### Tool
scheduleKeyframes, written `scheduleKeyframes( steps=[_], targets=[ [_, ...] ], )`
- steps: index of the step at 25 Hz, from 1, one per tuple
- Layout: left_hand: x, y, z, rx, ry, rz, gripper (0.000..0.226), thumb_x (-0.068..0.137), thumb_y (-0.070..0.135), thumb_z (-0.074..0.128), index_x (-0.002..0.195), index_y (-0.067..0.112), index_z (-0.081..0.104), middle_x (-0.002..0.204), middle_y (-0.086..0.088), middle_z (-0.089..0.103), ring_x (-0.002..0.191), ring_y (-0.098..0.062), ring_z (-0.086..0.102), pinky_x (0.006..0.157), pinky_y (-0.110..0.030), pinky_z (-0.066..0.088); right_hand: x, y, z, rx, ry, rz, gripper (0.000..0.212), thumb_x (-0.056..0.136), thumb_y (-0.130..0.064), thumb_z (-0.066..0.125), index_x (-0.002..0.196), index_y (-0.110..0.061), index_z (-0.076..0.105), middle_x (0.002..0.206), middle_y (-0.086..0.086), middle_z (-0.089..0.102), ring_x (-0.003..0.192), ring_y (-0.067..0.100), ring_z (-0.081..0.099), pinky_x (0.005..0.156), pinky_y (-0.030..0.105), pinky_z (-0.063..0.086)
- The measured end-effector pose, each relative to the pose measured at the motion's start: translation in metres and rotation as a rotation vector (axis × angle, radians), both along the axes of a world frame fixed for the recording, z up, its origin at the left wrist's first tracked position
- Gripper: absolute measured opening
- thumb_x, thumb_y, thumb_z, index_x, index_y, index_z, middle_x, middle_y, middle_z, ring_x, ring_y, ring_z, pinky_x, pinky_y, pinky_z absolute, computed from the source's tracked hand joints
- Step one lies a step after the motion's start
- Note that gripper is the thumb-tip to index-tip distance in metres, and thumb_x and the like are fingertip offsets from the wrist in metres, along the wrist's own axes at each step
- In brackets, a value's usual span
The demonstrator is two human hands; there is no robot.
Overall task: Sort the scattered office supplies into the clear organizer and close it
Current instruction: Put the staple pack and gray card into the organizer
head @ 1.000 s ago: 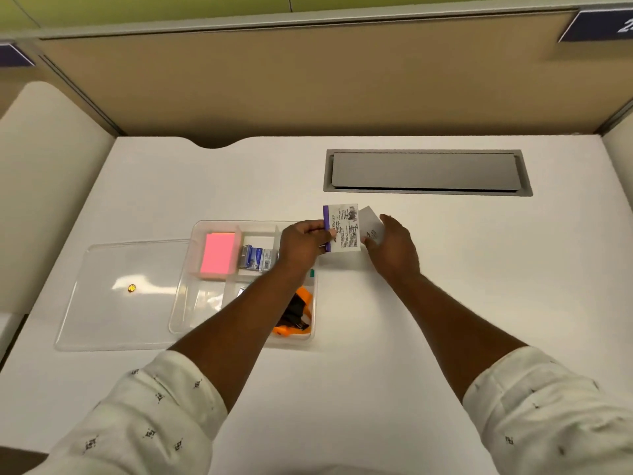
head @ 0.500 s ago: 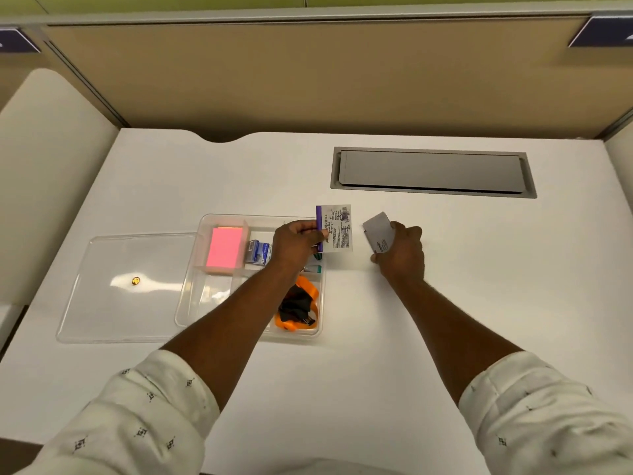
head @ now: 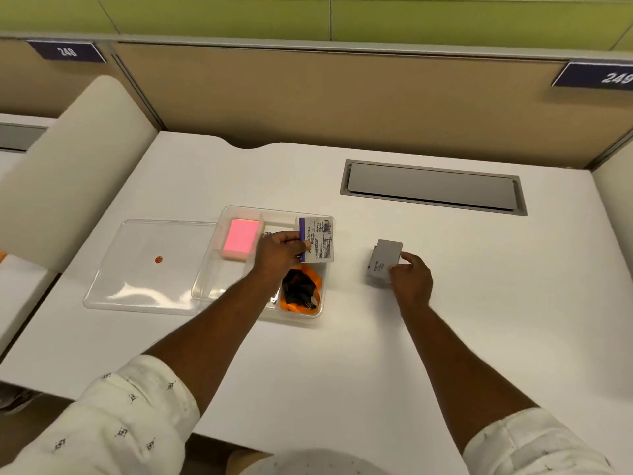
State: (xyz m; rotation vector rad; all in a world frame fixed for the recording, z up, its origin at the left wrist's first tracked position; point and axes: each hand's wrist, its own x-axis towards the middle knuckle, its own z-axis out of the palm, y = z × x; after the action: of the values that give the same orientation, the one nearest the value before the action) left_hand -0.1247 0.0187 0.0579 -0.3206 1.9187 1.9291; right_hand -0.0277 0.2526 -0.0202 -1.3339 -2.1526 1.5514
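- Currently the left hand point(head: 281, 250) pinches a printed packet point(head: 318, 240) by its purple left edge, thumb and fingers curled on it. It holds the packet face-up over the far right compartment of the clear organizer point(head: 222, 282). Gripped by one edge like that, the packet can probably be slid down into that slot.
- The right hand point(head: 412, 281) curls round a small grey box point(head: 383, 262), well to the right of the organizer on the white desk point(head: 342, 371). Whether the box rests on the desk or is just lifted, I cannot tell. It looks to be next in line.
- Pink sticky notes point(head: 241, 236) fill the far left compartment and an orange-and-black bundle point(head: 301, 291) lies in the near right one, so each kind has its own cell.
- The lid point(head: 147, 269) lies flat on the desk right against the organizer's left side, probably swung open to leave the tray free. Closing it comes last.
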Motion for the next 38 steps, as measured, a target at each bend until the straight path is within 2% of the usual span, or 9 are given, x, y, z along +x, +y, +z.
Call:
scheduleKeyframes(
  steps=[2, 5, 9, 13, 17, 22, 27, 33, 38],
  targets=[
    [0.011, -0.017, 0.004, 0.004, 0.026, 0.024, 0.024, 0.082, -0.006, 0.072, 0.106, -0.005, 0.068, 0.100, -0.019, 0.073, 0.082, -0.025, 0.074, 0.066, -0.029, 0.061, 0.005, -0.016, 0.009, -0.080, 0.088, 0.065, 0.056, 0.082, -0.006, 0.062, 0.134, -0.025, 0.053, 0.095, 0.002, 0.068, 0.081, 0.021, 0.071, 0.074, 0.042, 0.061],
    [0.019, -0.035, 0.012, -0.008, 0.050, 0.039, 0.024, 0.083, -0.006, 0.070, 0.107, -0.007, 0.067, 0.102, -0.021, 0.071, 0.081, -0.027, 0.072, 0.063, -0.027, 0.060, 0.006, -0.040, 0.025, -0.075, 0.198, 0.193, 0.078, 0.082, -0.002, 0.068, 0.143, -0.039, 0.039, 0.091, -0.003, 0.061, 0.073, 0.012, 0.068, 0.057, 0.035, 0.061],
    [0.011, -0.072, 0.020, 0.010, 0.065, 0.043, 0.027, 0.083, -0.006, 0.071, 0.109, -0.007, 0.066, 0.103, -0.021, 0.071, 0.077, -0.022, 0.071, 0.058, -0.022, 0.057, -0.008, -0.087, 0.047, -0.012, 0.296, 0.282, 0.059, 0.085, -0.006, 0.065, 0.130, -0.040, 0.050, 0.091, -0.002, 0.061, 0.083, 0.015, 0.066, 0.057, 0.036, 0.061],
    [-0.017, -0.123, 0.018, 0.035, 0.058, 0.019, 0.029, 0.082, -0.005, 0.072, 0.110, -0.008, 0.066, 0.102, -0.020, 0.071, 0.079, -0.023, 0.071, 0.060, -0.022, 0.057, -0.032, -0.144, 0.060, -0.013, 0.387, 0.277, 0.043, 0.087, -0.006, 0.059, 0.115, -0.039, 0.059, 0.089, -0.004, 0.065, 0.082, 0.018, 0.070, 0.056, 0.028, 0.060],
    [-0.054, -0.193, 0.011, 0.045, 0.058, -0.007, 0.025, 0.083, -0.005, 0.071, 0.108, -0.006, 0.067, 0.100, -0.019, 0.072, 0.078, -0.023, 0.072, 0.060, -0.023, 0.057, -0.058, -0.218, 0.059, -0.007, 0.406, 0.269, 0.036, 0.086, -0.006, 0.060, 0.108, -0.034, 0.064, 0.094, -0.010, 0.065, 0.086, 0.017, 0.069, 0.065, 0.040, 0.063],
    [-0.081, -0.250, 0.001, 0.031, 0.033, -0.055, 0.026, 0.082, -0.003, 0.072, 0.108, -0.005, 0.069, 0.099, -0.016, 0.074, 0.083, -0.025, 0.072, 0.061, -0.023, 0.057, -0.079, -0.289, 0.054, 0.089, 0.331, 0.339, 0.026, 0.087, -0.006, 0.060, 0.106, -0.023, 0.067, 0.100, -0.004, 0.065, 0.090, 0.023, 0.066, 0.072, 0.043, 0.061],
    [-0.092, -0.276, -0.013, 0.032, 0.009, -0.062, 0.021, 0.082, -0.002, 0.072, 0.103, 0.000, 0.071, 0.095, -0.013, 0.075, 0.078, -0.020, 0.073, 0.060, -0.022, 0.057, -0.094, -0.320, 0.044, 0.318, 0.096, 0.490, 0.030, 0.088, -0.005, 0.054, 0.111, -0.017, 0.069, 0.111, 0.005, 0.067, 0.097, 0.018, 0.062, 0.064, 0.011, 0.041],
    [-0.093, -0.286, -0.021, 0.032, -0.018, -0.074, 0.022, 0.082, -0.004, 0.072, 0.104, -0.003, 0.069, 0.098, -0.016, 0.074, 0.083, -0.027, 0.072, 0.060, -0.023, 0.056, -0.097, -0.328, 0.032, 0.447, -0.032, 0.599, 0.029, 0.092, -0.008, 0.053, 0.114, -0.013, 0.072, 0.112, 0.012, 0.069, 0.102, 0.028, 0.064, 0.081, 0.029, 0.047],
    [-0.095, -0.282, -0.021, 0.004, -0.024, -0.101, 0.021, 0.082, -0.003, 0.073, 0.103, 0.000, 0.070, 0.098, -0.015, 0.074, 0.084, -0.027, 0.072, 0.062, -0.025, 0.057, -0.095, -0.329, 0.023, 0.379, -0.046, 0.535, 0.030, 0.094, -0.010, 0.054, 0.121, -0.013, 0.066, 0.123, 0.009, 0.066, 0.112, 0.026, 0.062, 0.084, 0.024, 0.045]
  ],
)
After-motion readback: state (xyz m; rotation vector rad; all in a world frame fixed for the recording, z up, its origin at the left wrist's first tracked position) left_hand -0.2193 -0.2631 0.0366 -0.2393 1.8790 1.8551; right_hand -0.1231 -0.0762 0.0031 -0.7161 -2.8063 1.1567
